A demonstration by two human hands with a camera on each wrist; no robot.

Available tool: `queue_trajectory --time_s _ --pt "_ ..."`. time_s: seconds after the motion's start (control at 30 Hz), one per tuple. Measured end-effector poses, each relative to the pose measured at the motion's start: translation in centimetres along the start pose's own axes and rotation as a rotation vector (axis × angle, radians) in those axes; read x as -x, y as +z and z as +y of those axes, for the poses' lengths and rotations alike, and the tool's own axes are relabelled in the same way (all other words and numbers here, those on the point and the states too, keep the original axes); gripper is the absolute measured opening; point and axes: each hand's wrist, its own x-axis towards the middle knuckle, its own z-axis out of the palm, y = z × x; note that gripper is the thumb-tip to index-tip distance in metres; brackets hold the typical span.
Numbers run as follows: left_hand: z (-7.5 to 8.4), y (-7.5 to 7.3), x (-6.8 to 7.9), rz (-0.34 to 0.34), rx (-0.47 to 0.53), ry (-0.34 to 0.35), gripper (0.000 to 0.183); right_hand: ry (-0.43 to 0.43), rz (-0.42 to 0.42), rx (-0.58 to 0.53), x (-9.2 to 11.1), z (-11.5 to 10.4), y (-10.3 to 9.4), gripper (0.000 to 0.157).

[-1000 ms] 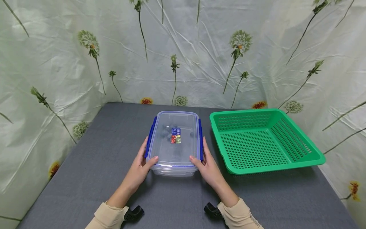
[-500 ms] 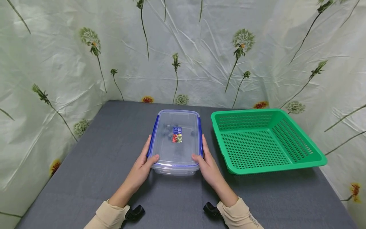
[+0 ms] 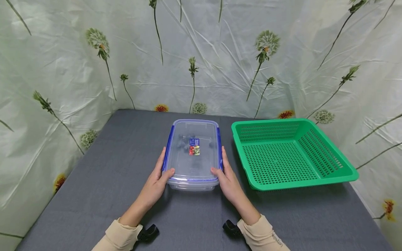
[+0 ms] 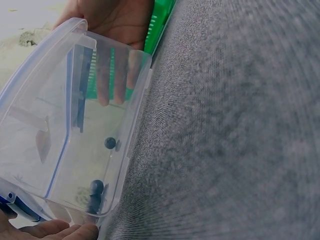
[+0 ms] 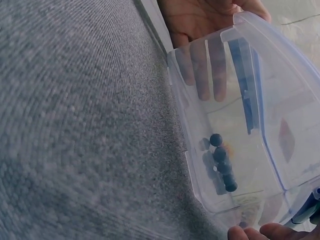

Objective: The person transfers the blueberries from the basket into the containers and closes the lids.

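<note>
A clear plastic food container (image 3: 193,167) with a blue-edged lid and a fruit sticker lies flat on the grey cloth. My left hand (image 3: 154,184) grips its near left corner, thumb on the lid and fingers along the side. On the near right corner my right hand (image 3: 230,186) holds it the same way. Blue side latches lie close along both long edges. Through the clear walls, several small dark round balls (image 5: 220,154) show on the container's floor; a single dark ball (image 4: 110,143) sits apart from the others in the left wrist view.
To the right of the container stands a green plastic basket (image 3: 314,182) with slotted walls; nothing shows inside it. Grey cloth (image 3: 119,167) covers the table. A white flower-printed sheet (image 3: 226,62) hangs behind and at both sides.
The blue side latches stood out from the container a second ago and now lie closer against its edges. Both hands keep their places on it; the whole view has shifted slightly.
</note>
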Motion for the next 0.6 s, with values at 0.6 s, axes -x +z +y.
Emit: queue_trajectory --time_s 0.6 --pt "5.3 -4.5 0.6 0.078 -0.538 0.104 0.084 -0.262 -0.064 0.645 5.3 -6.3 -4.8 0.059"
